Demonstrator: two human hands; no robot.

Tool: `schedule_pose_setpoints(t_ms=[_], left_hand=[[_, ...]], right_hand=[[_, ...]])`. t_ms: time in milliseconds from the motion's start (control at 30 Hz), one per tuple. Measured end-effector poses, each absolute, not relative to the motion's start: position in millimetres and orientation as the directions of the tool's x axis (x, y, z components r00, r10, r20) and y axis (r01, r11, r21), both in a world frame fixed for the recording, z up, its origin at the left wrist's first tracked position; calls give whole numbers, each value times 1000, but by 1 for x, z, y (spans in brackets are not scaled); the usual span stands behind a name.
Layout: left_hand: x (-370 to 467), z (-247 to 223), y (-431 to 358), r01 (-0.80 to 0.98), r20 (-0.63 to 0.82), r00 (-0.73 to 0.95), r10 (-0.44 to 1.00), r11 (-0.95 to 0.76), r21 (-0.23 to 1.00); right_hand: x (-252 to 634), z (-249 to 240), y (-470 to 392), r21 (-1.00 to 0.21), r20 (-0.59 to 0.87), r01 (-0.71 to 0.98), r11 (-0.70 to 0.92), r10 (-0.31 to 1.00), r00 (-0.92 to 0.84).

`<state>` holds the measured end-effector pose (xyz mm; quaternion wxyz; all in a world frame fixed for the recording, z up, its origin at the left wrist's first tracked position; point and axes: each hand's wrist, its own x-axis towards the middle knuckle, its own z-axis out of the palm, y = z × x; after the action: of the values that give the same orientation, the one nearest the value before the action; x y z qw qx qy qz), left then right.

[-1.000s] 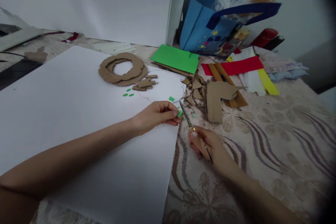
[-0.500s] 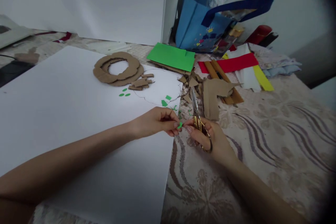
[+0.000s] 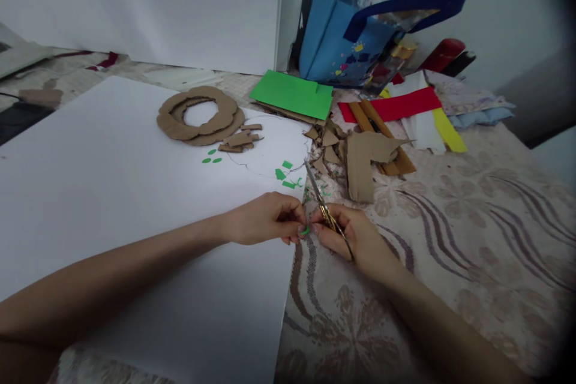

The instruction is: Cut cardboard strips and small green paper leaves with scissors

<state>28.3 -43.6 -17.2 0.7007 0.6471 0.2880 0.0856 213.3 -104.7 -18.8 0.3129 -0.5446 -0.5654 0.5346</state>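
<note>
My left hand (image 3: 265, 219) pinches a tiny piece of green paper (image 3: 305, 231) above the right edge of the white board (image 3: 180, 276). Close beside it, my right hand (image 3: 355, 237) is closed around gold-handled scissors (image 3: 324, 204), whose blades point up and away to the left. Just beyond the hands lie small green scraps (image 3: 281, 174) near a pencilled wavy outline. Three small green ovals (image 3: 216, 161) rest farther left on the board. Two cardboard rings (image 3: 168, 126) with scalloped edges overlap behind them, next to some cardboard strips (image 3: 238, 142).
A green sheet (image 3: 292, 94) lies on cardboard at the back. Cardboard offcuts (image 3: 360, 162) and red (image 3: 405, 107) and yellow strips (image 3: 450, 130) are on the right of the patterned tablecloth (image 3: 432, 240). A blue bag (image 3: 335, 33) stands behind.
Both hands have moved slightly down and toward me. The scissors have swung so their blades lean more to the left. Another green scrap now shows on the board near the others.
</note>
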Motion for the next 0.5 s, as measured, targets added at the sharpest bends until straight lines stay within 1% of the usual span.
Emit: schedule_pose_setpoints(t_ms=[167, 233, 367, 500], left_hand=[[27, -19, -43, 232, -273, 832, 482, 144, 962], [27, -19, -43, 226, -277, 828, 487, 162, 961], [29, -20, -41, 196, -288, 792, 538, 223, 955], [32, -20, -42, 157, -332, 764, 554, 339, 928]], right_hand=[[211, -17, -105, -924, -272, 332, -191, 938, -217], [211, -18, -105, -923, -267, 337, -185, 939, -216], [211, -17, -105, -941, -217, 299, -155, 958, -185], [210, -12, -105, -946, -192, 285, -152, 974, -118]])
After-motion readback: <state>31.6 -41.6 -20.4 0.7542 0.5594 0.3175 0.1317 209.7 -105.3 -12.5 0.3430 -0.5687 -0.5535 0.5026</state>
